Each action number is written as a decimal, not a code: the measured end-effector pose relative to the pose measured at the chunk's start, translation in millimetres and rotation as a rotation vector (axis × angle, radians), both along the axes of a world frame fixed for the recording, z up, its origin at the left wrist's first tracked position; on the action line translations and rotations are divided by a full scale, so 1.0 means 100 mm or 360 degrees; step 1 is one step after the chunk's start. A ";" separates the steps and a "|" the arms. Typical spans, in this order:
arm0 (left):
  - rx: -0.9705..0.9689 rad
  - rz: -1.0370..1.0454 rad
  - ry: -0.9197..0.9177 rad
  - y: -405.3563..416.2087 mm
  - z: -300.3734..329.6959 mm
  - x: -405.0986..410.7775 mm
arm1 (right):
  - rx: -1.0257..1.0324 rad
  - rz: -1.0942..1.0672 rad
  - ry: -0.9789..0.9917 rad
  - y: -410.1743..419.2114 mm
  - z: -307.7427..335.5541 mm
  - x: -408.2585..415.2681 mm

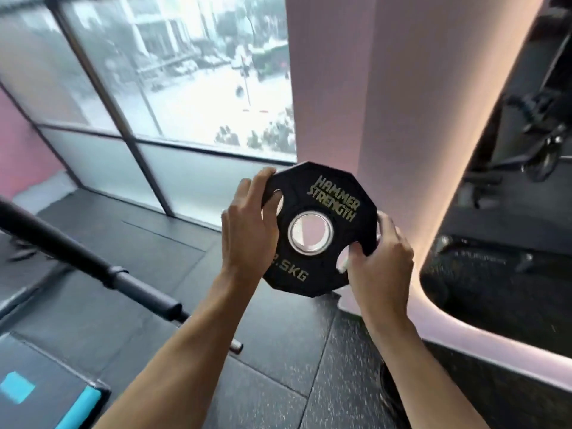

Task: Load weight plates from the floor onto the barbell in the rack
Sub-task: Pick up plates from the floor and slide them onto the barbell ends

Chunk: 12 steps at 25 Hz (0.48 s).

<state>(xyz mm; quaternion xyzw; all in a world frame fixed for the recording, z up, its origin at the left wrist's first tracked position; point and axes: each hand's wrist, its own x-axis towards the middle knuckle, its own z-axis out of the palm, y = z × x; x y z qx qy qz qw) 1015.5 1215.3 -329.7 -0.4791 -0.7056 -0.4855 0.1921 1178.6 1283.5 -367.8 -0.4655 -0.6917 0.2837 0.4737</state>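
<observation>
Both hands, left hand (247, 224) and right hand (379, 261), grip opposite edges of the small black plate (318, 230), held up right of the barbell (93, 261), so carrying is under way; next, line its hole with the sleeve end.

Both your bare forearms reach up and forward from the bottom of the view, converging on the black many-sided rubber weight plate with a steel-ringed centre hole (318, 227), which you hold upright in the air in front of you. Your left hand (247, 230) grips the plate's left edge, fingers curled over the rim and the thumb tip in the left grip hole. Your right hand (379, 258) grips the plate's lower right edge, fingers wrapped round the rim and the thumb pressed by the lower right hole.
</observation>
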 end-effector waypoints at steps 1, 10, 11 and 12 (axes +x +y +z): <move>0.0050 0.0016 0.0071 -0.20 0.37 0.05 | 0.0036 0.0059 0.0042 -0.14 0.30 0.01; -0.0222 0.0192 0.0921 -2.40 2.70 0.37 | 0.0467 0.1150 0.0065 -1.85 2.95 0.08; -0.0291 0.0174 0.0905 -2.64 2.86 0.43 | 0.0498 0.1334 0.0000 -2.03 3.17 0.08; -0.0357 0.0175 0.0834 -2.85 3.00 0.48 | 0.0533 0.1462 -0.0093 -2.20 3.33 0.07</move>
